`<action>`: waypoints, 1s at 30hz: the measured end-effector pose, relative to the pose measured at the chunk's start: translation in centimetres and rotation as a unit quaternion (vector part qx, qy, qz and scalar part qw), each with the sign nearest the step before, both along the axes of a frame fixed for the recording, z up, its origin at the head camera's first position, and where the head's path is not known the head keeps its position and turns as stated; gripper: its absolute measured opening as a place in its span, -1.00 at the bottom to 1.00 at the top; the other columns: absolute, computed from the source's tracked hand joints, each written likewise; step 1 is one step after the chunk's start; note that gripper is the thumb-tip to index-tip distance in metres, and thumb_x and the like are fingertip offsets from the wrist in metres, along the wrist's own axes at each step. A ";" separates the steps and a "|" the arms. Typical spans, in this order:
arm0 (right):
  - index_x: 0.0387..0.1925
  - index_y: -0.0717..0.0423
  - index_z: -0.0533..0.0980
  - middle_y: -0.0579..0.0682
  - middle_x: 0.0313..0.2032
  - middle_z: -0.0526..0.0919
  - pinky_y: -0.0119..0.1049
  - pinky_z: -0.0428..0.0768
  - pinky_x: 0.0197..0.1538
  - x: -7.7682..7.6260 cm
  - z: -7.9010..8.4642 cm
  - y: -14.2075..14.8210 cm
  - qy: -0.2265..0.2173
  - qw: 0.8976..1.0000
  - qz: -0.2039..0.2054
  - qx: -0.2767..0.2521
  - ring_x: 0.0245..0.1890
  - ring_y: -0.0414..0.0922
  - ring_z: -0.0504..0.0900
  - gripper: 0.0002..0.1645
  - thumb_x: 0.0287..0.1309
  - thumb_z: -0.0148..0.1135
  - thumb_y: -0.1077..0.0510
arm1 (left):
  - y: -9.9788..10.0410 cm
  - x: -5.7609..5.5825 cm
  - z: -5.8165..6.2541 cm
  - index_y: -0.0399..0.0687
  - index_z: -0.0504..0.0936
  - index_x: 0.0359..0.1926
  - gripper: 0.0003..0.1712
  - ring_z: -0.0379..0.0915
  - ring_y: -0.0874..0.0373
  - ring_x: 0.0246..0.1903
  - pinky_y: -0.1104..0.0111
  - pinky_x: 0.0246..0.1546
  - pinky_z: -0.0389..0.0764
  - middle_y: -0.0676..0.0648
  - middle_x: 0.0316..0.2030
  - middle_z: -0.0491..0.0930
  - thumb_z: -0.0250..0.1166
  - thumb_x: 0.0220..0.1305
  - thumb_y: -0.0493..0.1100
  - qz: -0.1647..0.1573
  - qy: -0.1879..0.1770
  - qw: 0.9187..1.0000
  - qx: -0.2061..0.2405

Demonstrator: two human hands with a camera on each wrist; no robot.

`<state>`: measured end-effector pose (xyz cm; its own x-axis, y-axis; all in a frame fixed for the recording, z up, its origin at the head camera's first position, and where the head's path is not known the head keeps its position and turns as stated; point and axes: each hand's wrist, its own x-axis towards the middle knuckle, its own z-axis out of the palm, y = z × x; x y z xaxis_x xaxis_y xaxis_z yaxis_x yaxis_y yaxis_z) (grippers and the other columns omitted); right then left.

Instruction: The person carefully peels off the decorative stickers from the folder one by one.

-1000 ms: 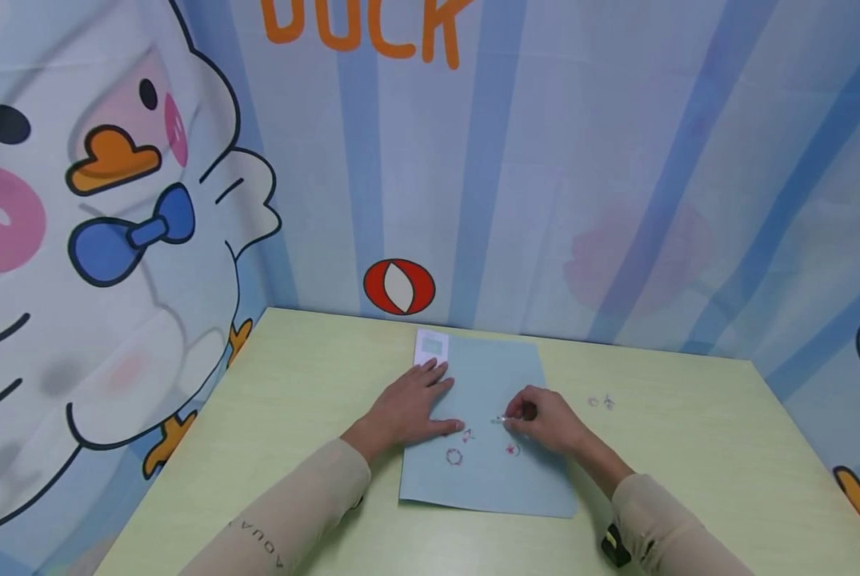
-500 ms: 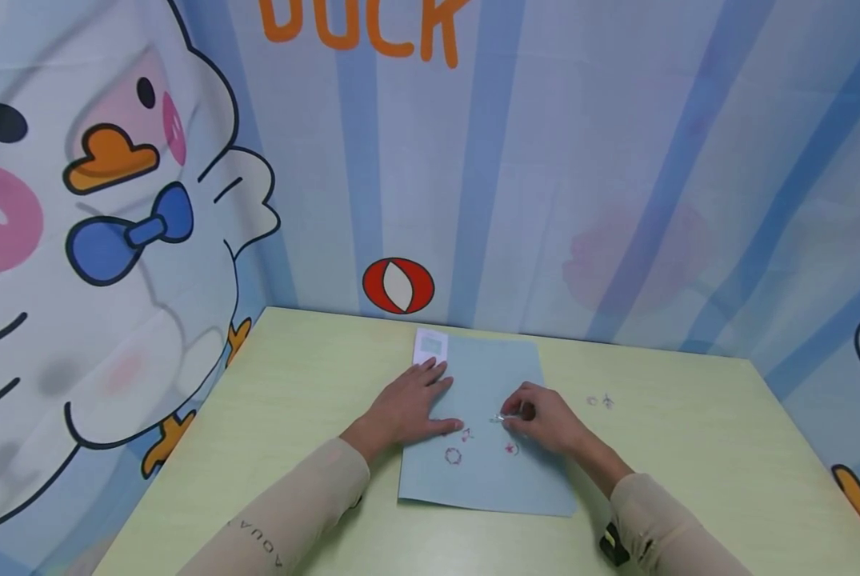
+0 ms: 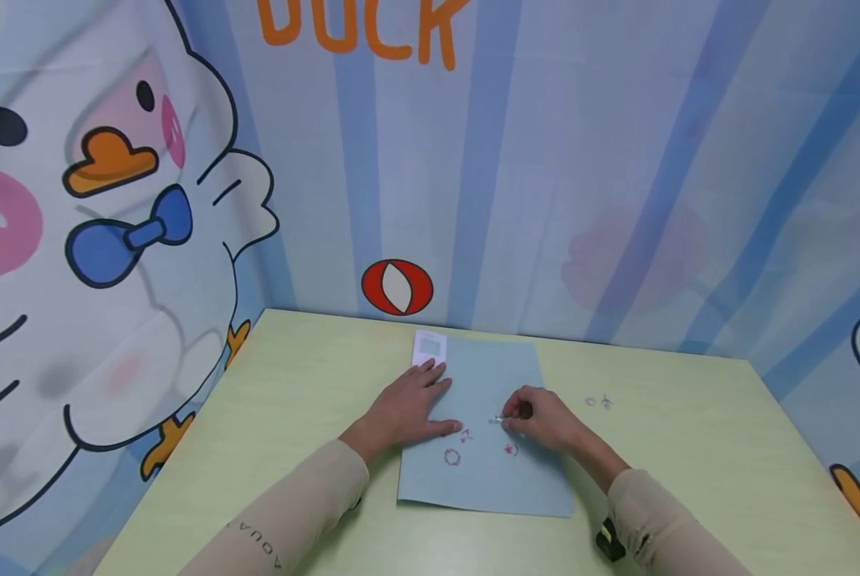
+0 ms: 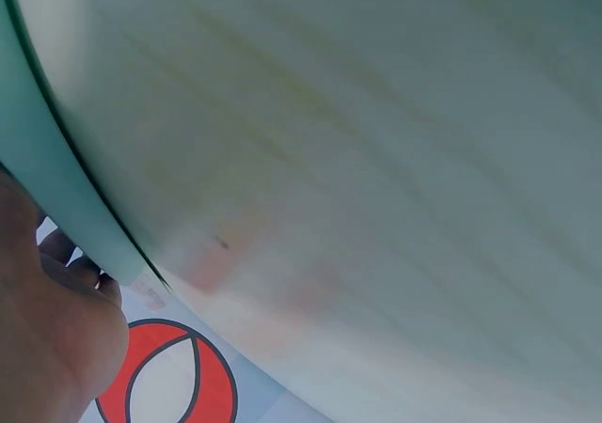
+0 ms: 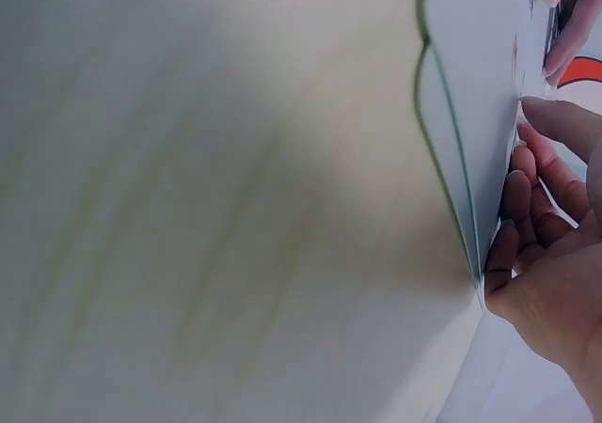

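Observation:
In the head view, a blue-grey paper sheet [image 3: 483, 492] lies on the table. My left hand [image 3: 410, 406] rests flat on its left side, fingers spread. Near the sheet's middle, my right hand [image 3: 541, 420] pinches a small clear, glinting piece [image 3: 497, 420] between thumb and forefinger, low against the paper; its exact kind is too small to tell. Small reddish shapes lie on the sheet: a ring [image 3: 452, 457], a cherry-like shape [image 3: 466, 436] near the left thumb, and a star with an arc [image 3: 510, 450]. In the right wrist view, the right hand's fingers [image 5: 517, 183] curl beside the paper.
A small white card [image 3: 430, 342] with a pale square sits at the sheet's far left corner, partly under the left fingertips. Two small purplish shapes [image 3: 606, 402] lie on the table [image 3: 660, 448] to the right. A printed cloth backdrop [image 3: 516, 200] stands behind the table.
Both hands stay in nearly the same place, the right one still pinching the small clear piece against the paper. Only the head view shifts slightly.

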<state>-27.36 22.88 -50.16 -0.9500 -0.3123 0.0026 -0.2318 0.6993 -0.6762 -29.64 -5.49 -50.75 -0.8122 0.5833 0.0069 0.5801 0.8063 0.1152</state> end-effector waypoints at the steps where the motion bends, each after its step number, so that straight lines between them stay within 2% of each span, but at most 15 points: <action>1: -0.28 0.10 0.67 -0.09 -0.37 0.58 -0.31 0.49 -0.23 0.0 0.0 0.0 0.001 1.000 0.000 -0.001 -0.31 -0.14 0.50 -0.91 0.26 0.48 0.25 | 0.0 0.0 0.0 0.06 0.27 0.65 0.03 -0.15 -0.02 0.67 0.16 0.62 -0.02 -0.04 0.67 0.07 0.11 0.41 0.55 0.000 0.000 1.000 0.000; 16: -0.30 0.07 0.68 -0.10 -0.37 0.60 -0.30 0.50 -0.21 0.1 -0.4 0.3 0.000 1.000 -0.006 -0.010 -0.30 -0.14 0.51 -0.94 0.30 0.43 0.26 | 0.0 0.0 0.1 0.06 0.27 0.65 0.02 -0.14 -0.01 0.67 0.16 0.62 -0.01 -0.04 0.67 0.08 0.10 0.41 0.54 -0.001 0.001 1.000 -0.004; 25: -0.31 0.10 0.68 -0.10 -0.36 0.62 -0.30 0.51 -0.20 0.3 0.0 0.4 0.006 0.999 0.009 -0.030 -0.30 -0.13 0.52 -0.95 0.29 0.42 0.27 | 0.1 0.0 0.1 0.03 0.27 0.64 0.03 -0.13 -0.03 0.66 0.15 0.62 -0.01 -0.06 0.66 0.10 0.10 0.41 0.55 -0.004 0.006 1.000 -0.008; 30: -0.29 0.14 0.68 -0.11 -0.35 0.64 -0.30 0.52 -0.20 0.4 0.4 0.4 0.010 0.999 0.014 -0.038 -0.29 -0.14 0.53 -0.92 0.33 0.41 0.21 | 0.1 0.0 0.2 0.03 0.26 0.65 0.04 -0.13 -0.03 0.66 0.15 0.62 -0.01 -0.06 0.66 0.10 0.09 0.41 0.55 -0.003 0.006 1.000 -0.010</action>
